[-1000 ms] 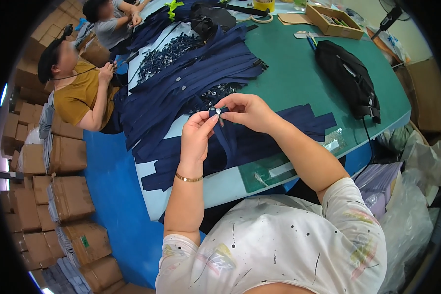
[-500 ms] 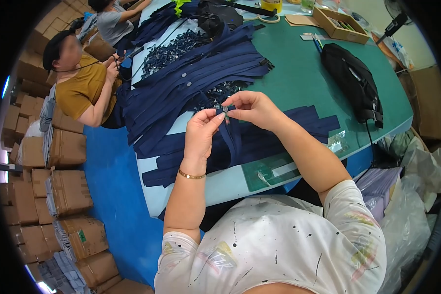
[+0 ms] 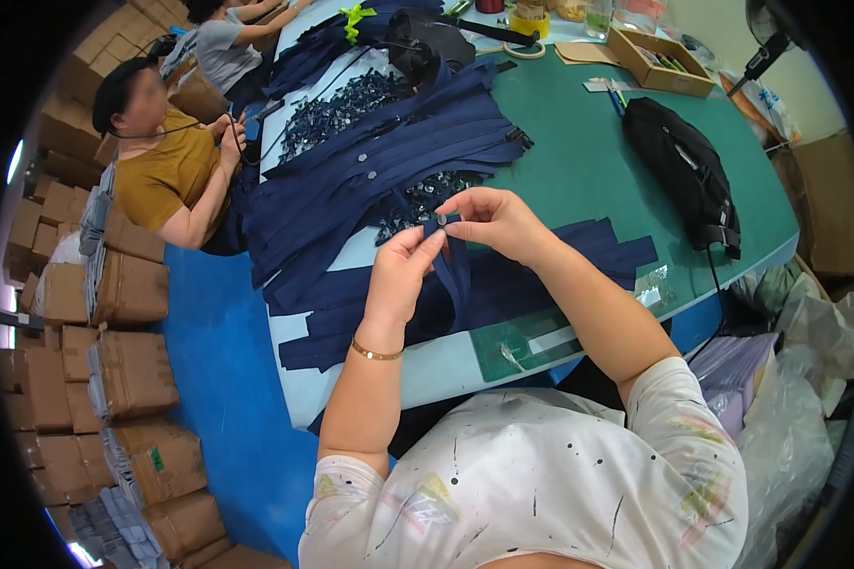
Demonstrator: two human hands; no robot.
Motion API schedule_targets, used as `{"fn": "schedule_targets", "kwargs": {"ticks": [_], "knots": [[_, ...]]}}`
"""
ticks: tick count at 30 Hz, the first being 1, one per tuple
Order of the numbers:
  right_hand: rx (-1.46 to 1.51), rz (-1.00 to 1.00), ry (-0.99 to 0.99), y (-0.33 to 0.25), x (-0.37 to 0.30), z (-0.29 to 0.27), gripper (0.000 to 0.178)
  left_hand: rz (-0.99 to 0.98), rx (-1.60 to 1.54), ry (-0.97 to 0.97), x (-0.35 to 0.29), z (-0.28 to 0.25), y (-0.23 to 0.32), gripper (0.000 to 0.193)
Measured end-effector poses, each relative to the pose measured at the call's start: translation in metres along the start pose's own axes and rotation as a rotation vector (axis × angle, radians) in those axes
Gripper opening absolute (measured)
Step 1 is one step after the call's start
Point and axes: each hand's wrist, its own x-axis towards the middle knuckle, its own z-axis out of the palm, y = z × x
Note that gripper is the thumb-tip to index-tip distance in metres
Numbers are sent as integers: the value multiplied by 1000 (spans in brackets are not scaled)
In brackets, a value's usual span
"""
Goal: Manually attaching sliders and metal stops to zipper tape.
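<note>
Above the table, my left hand (image 3: 400, 270) pinches the end of a navy fabric strap (image 3: 454, 277), whose length hangs down below the fingers. My right hand (image 3: 496, 226) meets it at the strap's end, with thumb and forefinger closed on a small shiny piece (image 3: 441, 219). The piece touches the strap end; its exact kind is too small to tell. Under and beyond my hands lie a wide row of navy straps (image 3: 380, 152) and a nearer bundle of navy straps (image 3: 531, 272). Small dark glossy pieces (image 3: 427, 192) are heaped just beyond my fingers.
A larger heap of dark pieces (image 3: 342, 109) lies at far left. On the green mat (image 3: 579, 152) are a black pouch (image 3: 678, 161) and a wooden tray (image 3: 659, 62). A co-worker in a mustard shirt (image 3: 166, 185) sits left; cardboard boxes (image 3: 138, 370) are stacked behind.
The whole view has shifted slightly. My hands stay together at the strap end; the fingers have turned a little, and a reddish bit below them no longer shows.
</note>
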Motion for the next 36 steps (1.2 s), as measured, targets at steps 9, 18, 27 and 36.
{"fn": "schedule_targets", "kwargs": {"ticks": [9,18,27,36], "knots": [[-170,-106,31,-2,1,0,19,-11,27,41,0,4,-10,10],[-181,-135,26,-4,-1,-2,17,58,-7,-34,2,6,-12,17],[-196,-74,50,-13,-3,1,15,191,149,-5,6,4,-22,18],[-103,-60,49,-6,2,3,17,300,375,60,11,-2,-35,17]]}}
